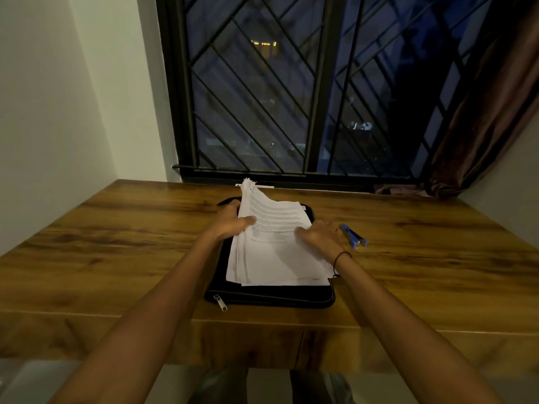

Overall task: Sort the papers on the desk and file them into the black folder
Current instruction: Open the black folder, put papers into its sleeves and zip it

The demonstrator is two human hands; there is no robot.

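Note:
A stack of white printed papers (pixel 271 258) lies on top of a black zipped folder (pixel 271 297) in the middle of the wooden desk (pixel 116 258). My left hand (pixel 230 224) grips the left edge of the stack, thumb on top, and lifts the far left corner so the sheets fan upward. On the right side of the stack, my right hand (pixel 318 239) holds the top sheets, its fingers curled at the edge. The folder's zip pull (pixel 220 303) hangs at its near left corner.
A blue stapler (pixel 354 236) lies on the desk just right of my right hand. A barred window stands behind the desk, a brown curtain (pixel 481 126) hangs at the right, and a white wall closes the left side.

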